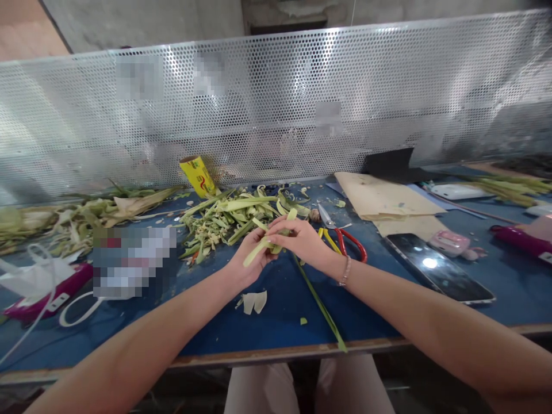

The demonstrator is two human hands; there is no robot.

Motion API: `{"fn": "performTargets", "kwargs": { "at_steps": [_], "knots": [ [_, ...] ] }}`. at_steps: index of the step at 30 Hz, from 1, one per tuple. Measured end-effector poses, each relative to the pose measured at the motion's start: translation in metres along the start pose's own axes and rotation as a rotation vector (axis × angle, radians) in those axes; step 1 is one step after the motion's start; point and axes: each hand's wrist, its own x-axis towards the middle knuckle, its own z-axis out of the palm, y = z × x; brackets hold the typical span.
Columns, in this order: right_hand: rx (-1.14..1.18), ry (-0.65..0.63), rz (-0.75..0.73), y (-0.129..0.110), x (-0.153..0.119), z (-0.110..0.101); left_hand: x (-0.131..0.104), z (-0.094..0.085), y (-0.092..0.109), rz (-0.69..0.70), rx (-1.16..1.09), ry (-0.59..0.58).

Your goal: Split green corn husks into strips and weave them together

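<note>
My left hand (pixel 250 257) and my right hand (pixel 299 236) meet above the blue table, both closed on a piece made of pale green leaf strips (pixel 257 251). One strip end sticks out toward the lower left and another rises between my fingers. A long green stem (pixel 319 303) runs from beneath my hands down to the table's front edge. Just behind my hands lies a pile of leaf strips (pixel 224 215). Scissors with red and yellow handles (pixel 353 244) rest right of my right hand. Pale leaf scraps (pixel 254 302) lie below my left hand.
A yellow can (pixel 198 176) leans by the perforated metal screen (pixel 276 103). A phone (pixel 440 267), a pink case (pixel 449 242) and brown paper (pixel 386 195) lie right. A blurred packet (pixel 133 261) and a magenta pouch (pixel 52 293) lie left.
</note>
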Motion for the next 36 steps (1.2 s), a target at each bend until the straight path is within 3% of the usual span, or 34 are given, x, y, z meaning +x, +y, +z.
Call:
{"fn": "performTargets", "kwargs": {
  "at_steps": [6, 12, 20, 29, 36],
  "knots": [
    [0.063, -0.037, 0.019, 0.006, 0.002, -0.004, 0.003, -0.001, 0.001, -0.051, 0.07, 0.016],
    [0.325, -0.082, 0.115, 0.014, 0.002, -0.004, 0.003, -0.001, 0.006, -0.039, 0.062, 0.005],
    [0.636, -0.112, 0.22, 0.009, 0.001, -0.005, 0.003, -0.001, 0.011, -0.095, 0.007, 0.035],
    [0.661, -0.022, 0.291, 0.006, 0.004, -0.007, 0.006, -0.007, 0.009, -0.079, -0.043, -0.069],
    [0.646, -0.048, 0.262, 0.012, 0.007, -0.011, 0.004, -0.005, 0.012, -0.082, -0.079, -0.043]
  ]
}}
